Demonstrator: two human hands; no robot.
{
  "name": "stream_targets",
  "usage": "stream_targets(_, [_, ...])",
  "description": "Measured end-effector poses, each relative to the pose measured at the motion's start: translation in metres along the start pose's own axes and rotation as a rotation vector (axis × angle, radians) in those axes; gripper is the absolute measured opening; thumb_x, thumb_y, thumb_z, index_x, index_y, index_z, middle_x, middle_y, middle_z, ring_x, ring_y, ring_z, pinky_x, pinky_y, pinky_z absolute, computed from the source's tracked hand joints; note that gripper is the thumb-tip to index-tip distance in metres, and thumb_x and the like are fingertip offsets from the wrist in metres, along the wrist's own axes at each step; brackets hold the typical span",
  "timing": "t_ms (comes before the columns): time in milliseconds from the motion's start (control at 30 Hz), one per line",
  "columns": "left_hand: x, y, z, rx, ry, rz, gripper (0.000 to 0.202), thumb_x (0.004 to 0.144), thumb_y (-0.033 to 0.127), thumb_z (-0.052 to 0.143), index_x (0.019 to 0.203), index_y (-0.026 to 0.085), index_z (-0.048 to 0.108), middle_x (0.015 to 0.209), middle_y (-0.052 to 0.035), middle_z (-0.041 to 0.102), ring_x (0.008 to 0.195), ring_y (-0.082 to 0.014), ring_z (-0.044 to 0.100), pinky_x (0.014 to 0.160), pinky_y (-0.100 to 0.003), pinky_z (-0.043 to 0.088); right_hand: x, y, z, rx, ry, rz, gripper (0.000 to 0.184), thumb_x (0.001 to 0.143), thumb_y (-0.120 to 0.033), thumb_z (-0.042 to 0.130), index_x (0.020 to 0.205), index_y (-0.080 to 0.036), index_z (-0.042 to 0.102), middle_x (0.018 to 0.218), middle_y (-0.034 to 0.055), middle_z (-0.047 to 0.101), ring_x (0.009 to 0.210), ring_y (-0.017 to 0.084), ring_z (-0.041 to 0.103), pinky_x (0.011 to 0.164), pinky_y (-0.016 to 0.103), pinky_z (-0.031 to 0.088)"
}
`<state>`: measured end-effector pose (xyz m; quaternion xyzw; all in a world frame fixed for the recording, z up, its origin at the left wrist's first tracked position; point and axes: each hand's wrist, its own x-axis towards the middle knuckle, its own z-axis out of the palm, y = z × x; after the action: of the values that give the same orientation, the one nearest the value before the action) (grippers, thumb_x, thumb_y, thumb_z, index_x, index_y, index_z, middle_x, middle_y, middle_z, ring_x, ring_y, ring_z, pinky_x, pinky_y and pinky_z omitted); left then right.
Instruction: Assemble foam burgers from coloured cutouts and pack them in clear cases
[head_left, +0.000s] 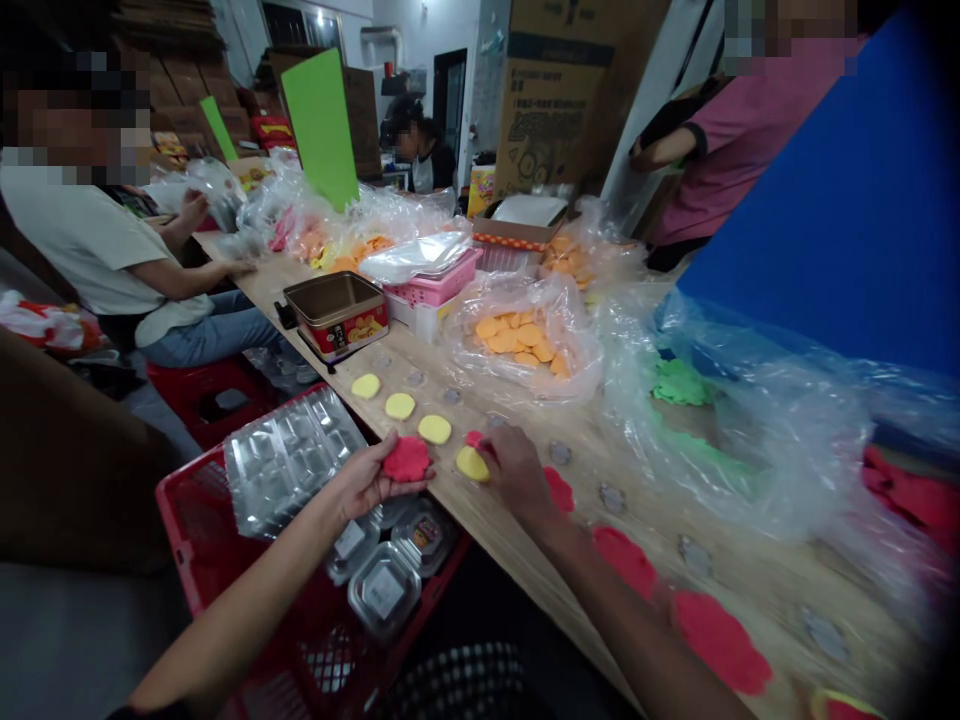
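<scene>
My left hand (367, 480) holds a red flower-shaped foam piece (406, 459) at the near edge of the wooden table (525, 560), fingers curled round it. My right hand (514, 470) rests palm down on the table, its fingers bent over a small red piece (474, 438) and touching a yellow round piece (472, 463). Three more yellow rounds (400, 405) lie in a row to the left. Red flower pieces (626, 560) line the table under my right forearm. Small clear discs (613, 497) lie in a row beyond them.
A red crate (180, 520) with clear plastic trays and lidded boxes stands below the table edge. A gold tin (337, 312), a pink basket (442, 280), bags of orange pieces (525, 340) and loose clear plastic (750, 440) crowd the table. Other people sit at left and stand at right.
</scene>
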<state>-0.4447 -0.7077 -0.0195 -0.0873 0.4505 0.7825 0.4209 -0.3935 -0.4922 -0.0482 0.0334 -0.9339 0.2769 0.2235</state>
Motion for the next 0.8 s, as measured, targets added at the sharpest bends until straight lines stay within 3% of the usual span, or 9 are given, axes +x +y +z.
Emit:
stream_targets(100, [-0.001, -0.001, -0.002, -0.007, -0.011, 0.004, 0.044, 0.081, 0.042, 0.045, 0.099, 0.002, 0.054, 0.101, -0.0216, 0.06, 0.088, -0.0261, 0.061, 0.073, -0.034, 0.051, -0.015, -0.007, 0.005, -0.09, -0.11, -0.13, 0.015, 0.082, -0.019, 0.043, 0.079, -0.018, 0.058, 0.083, 0.0074, 0.059, 0.084, 0.02, 0.05, 0.075, 0.034, 0.039])
stream_targets(233, [0.0, -0.002, -0.003, -0.018, -0.025, -0.003, 0.045, 0.081, 0.042, 0.045, 0.1, 0.002, 0.054, 0.101, -0.0218, 0.06, 0.09, -0.0266, 0.06, 0.075, -0.035, 0.051, -0.026, -0.006, -0.002, -0.002, -0.049, -0.156, 0.025, 0.085, -0.021, 0.038, 0.102, -0.018, 0.056, 0.101, 0.0092, 0.059, 0.098, 0.02, 0.05, 0.082, 0.036, 0.04])
stream_targets(300, [0.002, -0.002, -0.003, -0.022, -0.032, 0.004, 0.044, 0.081, 0.041, 0.045, 0.101, 0.003, 0.054, 0.101, -0.0217, 0.06, 0.091, -0.0266, 0.06, 0.076, -0.035, 0.05, -0.028, -0.003, -0.006, -0.075, -0.04, -0.134, 0.029, 0.085, -0.023, 0.038, 0.11, -0.018, 0.053, 0.114, 0.0106, 0.055, 0.108, 0.022, 0.045, 0.088, 0.039, 0.036])
stream_targets(433, [0.006, 0.001, -0.001, -0.026, -0.05, 0.049, 0.041, 0.082, 0.036, 0.045, 0.102, 0.002, 0.053, 0.1, -0.0221, 0.06, 0.092, -0.026, 0.059, 0.079, -0.036, 0.049, -0.032, -0.001, -0.004, -0.297, -0.2, -0.15, 0.03, 0.083, -0.026, 0.045, 0.111, -0.017, 0.054, 0.124, 0.0122, 0.049, 0.118, 0.025, 0.038, 0.096, 0.047, 0.024])
stream_targets(533, [0.008, 0.005, 0.002, -0.008, -0.058, 0.103, 0.035, 0.082, 0.031, 0.047, 0.102, 0.003, 0.052, 0.099, -0.0208, 0.061, 0.091, -0.0249, 0.06, 0.08, -0.036, 0.048, -0.034, -0.004, 0.001, -0.342, -0.229, -0.152, 0.028, 0.082, -0.026, 0.048, 0.107, -0.017, 0.056, 0.122, 0.0136, 0.051, 0.117, 0.026, 0.04, 0.097, 0.052, 0.017])
stream_targets(667, [0.012, 0.012, 0.011, 0.088, -0.096, 0.173, 0.032, 0.079, 0.026, 0.053, 0.105, 0.008, 0.051, 0.098, -0.0172, 0.061, 0.087, -0.0224, 0.061, 0.079, -0.036, 0.049, -0.017, -0.013, 0.001, -0.21, -0.086, -0.01, 0.024, 0.083, -0.027, 0.045, 0.101, -0.019, 0.058, 0.11, 0.0102, 0.06, 0.108, 0.025, 0.047, 0.093, 0.048, 0.023])
stream_targets(800, [0.026, 0.019, 0.022, 0.236, -0.111, 0.241, 0.027, 0.074, 0.026, 0.059, 0.096, 0.012, 0.052, 0.093, -0.0111, 0.062, 0.078, -0.0182, 0.062, 0.073, -0.036, 0.05, 0.026, -0.021, 0.006, 0.185, -0.029, 0.185, 0.027, 0.078, -0.032, 0.049, 0.1, -0.02, 0.058, 0.096, 0.0071, 0.063, 0.091, 0.02, 0.055, 0.078, 0.036, 0.039])
